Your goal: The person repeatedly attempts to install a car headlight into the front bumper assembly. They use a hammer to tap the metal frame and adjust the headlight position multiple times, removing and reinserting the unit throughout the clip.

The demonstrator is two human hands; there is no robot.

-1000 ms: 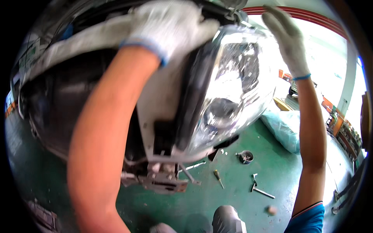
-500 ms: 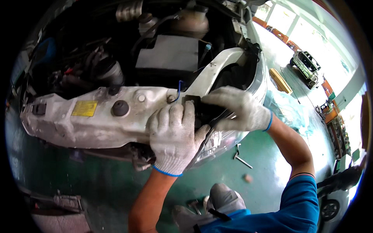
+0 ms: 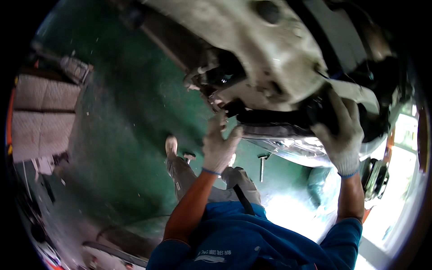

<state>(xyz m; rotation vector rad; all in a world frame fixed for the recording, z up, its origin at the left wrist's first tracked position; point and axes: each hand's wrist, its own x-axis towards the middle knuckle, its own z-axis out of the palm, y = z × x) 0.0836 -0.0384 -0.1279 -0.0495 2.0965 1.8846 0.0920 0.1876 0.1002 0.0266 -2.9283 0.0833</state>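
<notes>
The headlight (image 3: 294, 145), with a clear lens and black upper edge, sits at the corner of a car's pale front panel (image 3: 288, 58). My left hand (image 3: 219, 145), in a white knitted glove, is at the headlight's inner end, thumb apart from the fingers. Its fingertips reach a small black part (image 3: 235, 108) there; whether they touch it is unclear. Gloved likewise, my right hand (image 3: 344, 132) lies over the headlight's outer top edge with fingers spread. Those fingertips reach the dark gap behind the lamp, where blur hides detail.
A hammer-like tool (image 3: 262, 167) lies on the green floor (image 3: 121, 112) below the headlight, and another tool (image 3: 189, 156) is by my feet. Clear plastic sheeting (image 3: 321, 186) is at right. A padded, box-like object (image 3: 45, 117) stands at far left.
My view has swung down and turned, so the car appears higher and tilted. My left hand has moved to the headlight's inner end; my right hand is now farther from it, at the outer part.
</notes>
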